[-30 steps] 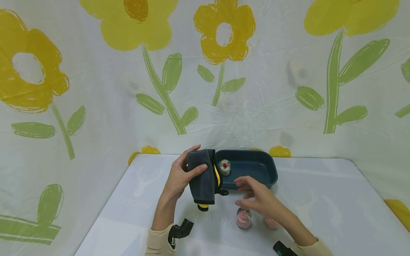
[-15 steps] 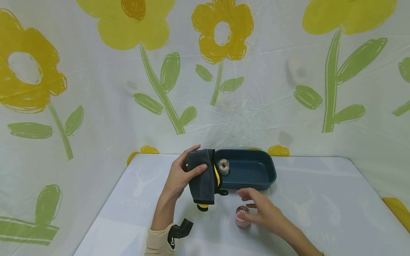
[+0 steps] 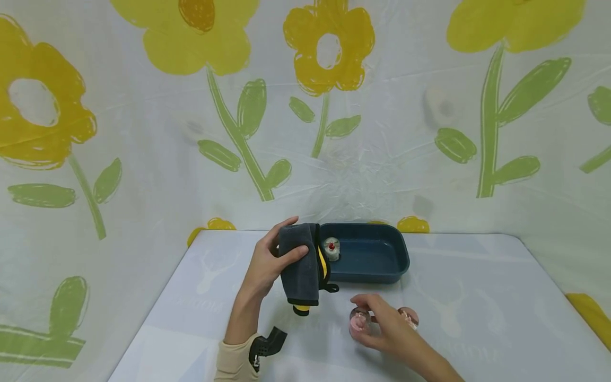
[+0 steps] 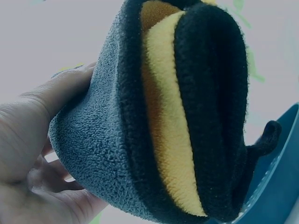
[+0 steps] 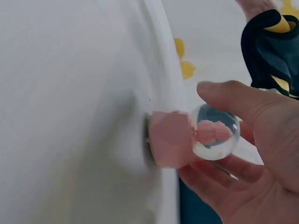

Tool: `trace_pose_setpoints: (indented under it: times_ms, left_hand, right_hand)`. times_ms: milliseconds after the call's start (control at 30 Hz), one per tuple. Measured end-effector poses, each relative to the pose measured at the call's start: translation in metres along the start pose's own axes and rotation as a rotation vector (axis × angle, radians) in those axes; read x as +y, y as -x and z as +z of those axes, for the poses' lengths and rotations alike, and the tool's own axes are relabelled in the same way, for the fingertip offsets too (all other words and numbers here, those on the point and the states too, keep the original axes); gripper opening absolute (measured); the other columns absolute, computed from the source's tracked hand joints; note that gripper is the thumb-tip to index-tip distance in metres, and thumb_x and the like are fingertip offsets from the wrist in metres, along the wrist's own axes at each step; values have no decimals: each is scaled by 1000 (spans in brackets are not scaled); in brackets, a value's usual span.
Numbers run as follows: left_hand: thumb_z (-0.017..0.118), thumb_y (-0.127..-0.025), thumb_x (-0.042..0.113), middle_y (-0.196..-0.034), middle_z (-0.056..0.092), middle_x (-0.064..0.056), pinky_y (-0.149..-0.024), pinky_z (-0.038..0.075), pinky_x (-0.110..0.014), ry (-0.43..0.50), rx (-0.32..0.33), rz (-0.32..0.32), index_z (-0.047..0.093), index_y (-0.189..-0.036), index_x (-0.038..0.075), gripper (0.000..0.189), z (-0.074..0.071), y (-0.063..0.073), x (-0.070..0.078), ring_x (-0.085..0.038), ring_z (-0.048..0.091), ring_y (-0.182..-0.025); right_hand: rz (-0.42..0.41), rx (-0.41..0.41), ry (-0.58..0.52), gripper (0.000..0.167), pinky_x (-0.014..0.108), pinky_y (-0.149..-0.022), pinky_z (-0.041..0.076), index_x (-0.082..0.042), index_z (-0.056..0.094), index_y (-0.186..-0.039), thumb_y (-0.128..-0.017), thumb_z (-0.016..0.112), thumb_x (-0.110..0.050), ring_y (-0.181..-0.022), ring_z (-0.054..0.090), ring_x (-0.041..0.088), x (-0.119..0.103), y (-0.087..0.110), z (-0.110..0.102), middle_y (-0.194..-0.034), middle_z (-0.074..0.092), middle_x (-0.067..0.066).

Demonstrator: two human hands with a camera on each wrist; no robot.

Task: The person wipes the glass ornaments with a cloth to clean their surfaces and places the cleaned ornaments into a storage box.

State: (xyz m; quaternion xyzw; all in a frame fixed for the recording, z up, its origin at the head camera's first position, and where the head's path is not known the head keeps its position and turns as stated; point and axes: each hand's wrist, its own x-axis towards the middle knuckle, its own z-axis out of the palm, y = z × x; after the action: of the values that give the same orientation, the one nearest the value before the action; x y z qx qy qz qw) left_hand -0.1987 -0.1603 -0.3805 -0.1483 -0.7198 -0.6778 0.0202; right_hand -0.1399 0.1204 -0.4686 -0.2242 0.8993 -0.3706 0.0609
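My left hand (image 3: 267, 262) holds up a folded towel (image 3: 300, 265), dark grey outside with yellow inside, black edging and a hanging loop. In the left wrist view the towel (image 4: 112, 126) lies between thumb and fingers. My right hand (image 3: 386, 326) is around a small snow globe (image 3: 359, 322) on the table. In the right wrist view this snow globe (image 5: 173, 137) has a pink base and a pink figure in its clear ball. Fingertips are right at its base, and a gap shows between thumb and ball. A second globe (image 3: 409, 317) stands behind that hand.
A dark blue rectangular tray (image 3: 377, 277) stands at the back of the white table (image 3: 477, 297). Inside its left end sits a small pale, roundish ornament (image 3: 331, 249) with a red spot. A flower-printed curtain (image 3: 363, 185) hangs behind the table.
My right hand has come down and toward me from near the tray's front to the nearer snow globe. My left hand keeps holding the towel in the same place.
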Motion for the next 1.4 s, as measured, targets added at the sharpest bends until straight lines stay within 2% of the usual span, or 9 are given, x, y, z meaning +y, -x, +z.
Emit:
trace_pose_setpoints:
  times_ms: [233, 600, 800, 1000, 1200, 1400]
  left_hand:
    - [74, -87, 18, -122, 56, -16, -80, 58, -37, -1, -6, -3, 49, -142, 32, 62, 1, 0, 0, -26, 63, -99]
    - [74, -87, 19, -122, 57, -15, -80, 58, -37, -14, -1, -12, 49, -142, 33, 62, 2, -1, -1, -26, 63, -99]
    - [74, -87, 20, -122, 57, -15, -80, 58, -37, -11, -4, -17, 49, -142, 33, 62, 2, -1, -1, -26, 63, -99]
    - [74, -87, 19, -122, 56, -15, -80, 59, -37, -10, -6, -16, 49, -142, 33, 62, 3, -1, -2, -26, 64, -98]
    - [74, -87, 19, -122, 56, -15, -80, 59, -37, -8, -9, -16, 49, -142, 33, 63, 3, -1, -2, -26, 64, -98]
    - [75, -86, 21, -123, 57, -15, -80, 58, -37, -16, -8, -13, 49, -142, 33, 63, 3, -1, -2, -25, 64, -98]
  right_hand:
    - [10, 61, 23, 60, 33, -90, 55, -13, 50, -127, -78, 83, -23, -109, 60, 11, 2, 3, 10, -121, 63, -1]
    - [69, 45, 48, 61, 40, -98, 50, -15, 48, -125, -76, 84, -18, -110, 59, 11, 5, 2, 17, -121, 62, -3]
    - [109, 61, 44, 61, 38, -96, 51, -16, 49, -124, -75, 84, -11, -107, 57, 9, 3, 1, 20, -120, 62, -3]
    - [137, 57, 60, 60, 35, -92, 53, -18, 48, -123, -75, 84, -10, -101, 56, 6, 1, 2, 22, -118, 62, -5]
    - [131, 61, 62, 61, 38, -93, 53, -20, 48, -123, -75, 84, -13, -104, 59, 7, 0, 3, 22, -119, 64, -5]
    - [108, 85, 90, 60, 35, -91, 53, -20, 47, -122, -75, 85, -15, -103, 59, 5, 1, 4, 22, -116, 64, -7]
